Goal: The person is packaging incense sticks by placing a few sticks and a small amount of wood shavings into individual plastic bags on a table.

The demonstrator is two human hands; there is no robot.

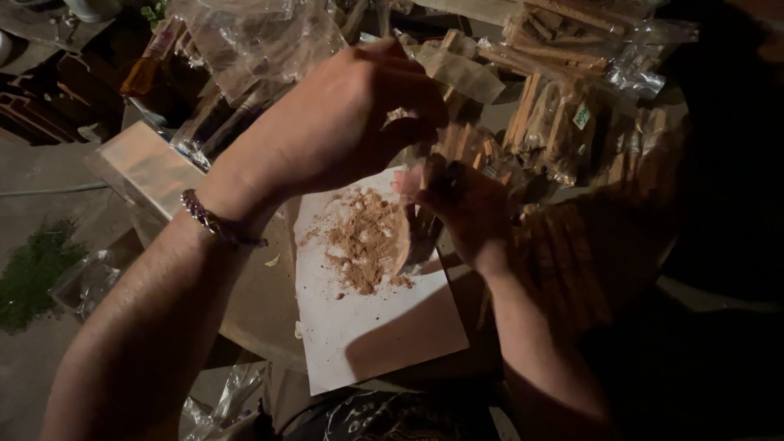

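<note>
Both hands meet at frame centre: right hand point(465, 208) is clamped on a dark, small piece, left hand point(343, 122) pinching just above it. Brown powder point(363, 241) lies directly below-left on white paper point(367, 327), nearer the right hand.

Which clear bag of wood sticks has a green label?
The clear bag at upper right, beyond the right hand: a small green label sits on its front. The other bags of sticks around it show none.
</note>
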